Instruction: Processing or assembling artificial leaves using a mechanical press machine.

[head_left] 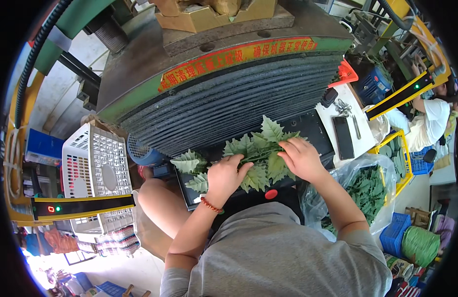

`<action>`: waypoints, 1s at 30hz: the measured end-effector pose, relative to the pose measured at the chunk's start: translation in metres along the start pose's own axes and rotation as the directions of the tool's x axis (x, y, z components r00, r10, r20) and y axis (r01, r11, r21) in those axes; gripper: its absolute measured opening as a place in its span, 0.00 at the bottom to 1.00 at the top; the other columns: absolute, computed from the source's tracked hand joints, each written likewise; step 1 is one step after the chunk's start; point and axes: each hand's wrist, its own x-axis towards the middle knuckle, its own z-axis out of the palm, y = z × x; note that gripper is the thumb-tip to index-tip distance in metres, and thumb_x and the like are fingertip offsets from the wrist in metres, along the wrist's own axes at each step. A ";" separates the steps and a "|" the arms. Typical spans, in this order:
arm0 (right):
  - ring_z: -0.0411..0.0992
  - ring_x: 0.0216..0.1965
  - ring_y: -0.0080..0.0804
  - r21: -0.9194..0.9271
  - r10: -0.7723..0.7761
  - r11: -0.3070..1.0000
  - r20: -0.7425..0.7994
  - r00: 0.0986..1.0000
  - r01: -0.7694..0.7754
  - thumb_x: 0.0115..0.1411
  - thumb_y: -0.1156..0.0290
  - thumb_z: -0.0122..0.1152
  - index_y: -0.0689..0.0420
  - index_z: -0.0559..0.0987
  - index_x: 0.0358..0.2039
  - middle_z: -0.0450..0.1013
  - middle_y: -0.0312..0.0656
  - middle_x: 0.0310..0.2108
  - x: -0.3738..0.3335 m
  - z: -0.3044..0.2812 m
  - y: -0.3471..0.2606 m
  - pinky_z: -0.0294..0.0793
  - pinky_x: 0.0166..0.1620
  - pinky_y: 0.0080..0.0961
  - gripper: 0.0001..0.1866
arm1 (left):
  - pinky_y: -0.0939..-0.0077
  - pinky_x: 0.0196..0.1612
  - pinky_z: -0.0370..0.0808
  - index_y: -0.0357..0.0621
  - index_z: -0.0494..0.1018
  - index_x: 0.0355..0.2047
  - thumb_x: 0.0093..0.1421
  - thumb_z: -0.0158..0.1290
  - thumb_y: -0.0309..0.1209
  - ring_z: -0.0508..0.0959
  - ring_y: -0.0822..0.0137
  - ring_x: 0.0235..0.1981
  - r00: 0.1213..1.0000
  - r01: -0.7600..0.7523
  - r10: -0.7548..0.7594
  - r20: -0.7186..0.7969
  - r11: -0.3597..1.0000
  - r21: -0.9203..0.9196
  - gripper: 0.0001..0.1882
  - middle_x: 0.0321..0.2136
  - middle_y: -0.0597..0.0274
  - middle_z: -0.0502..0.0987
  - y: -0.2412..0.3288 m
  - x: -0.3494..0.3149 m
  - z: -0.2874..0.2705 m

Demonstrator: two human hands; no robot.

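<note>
A spray of green, jagged artificial leaves (258, 179) lies across a black tray (190, 197) in front of me. My left hand (226, 174), with a red bead bracelet at the wrist, closes its thumb and fingers on the left part of the spray. At the right end, my right hand (303, 157) pinches the stems between thumb and fingers. The exact grip points are partly hidden by the fingers and leaves. Paler leaves (188, 162) stick out past my left hand. Below the spray shows a round red button (271, 194).
A press with a ribbed black bellows (239, 94) stands just beyond my hands. To the right are a white board with a phone (343, 137) and a clear bag of green leaves (365, 190). A white basket (98, 171) stands left. Yellow-black bars (83, 204) flank me. Another person (429, 123) sits far right.
</note>
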 end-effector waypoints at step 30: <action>0.70 0.24 0.28 0.638 0.014 0.727 0.353 0.936 -0.251 0.46 0.67 0.71 0.59 0.74 0.31 0.71 0.37 0.24 0.022 -0.029 -0.042 0.69 0.27 0.24 0.17 | 0.80 0.24 0.67 0.40 0.73 0.40 0.59 0.55 0.40 0.67 0.73 0.19 0.944 0.331 -0.283 0.173 0.838 -0.434 0.16 0.24 0.66 0.72 0.024 -0.007 -0.067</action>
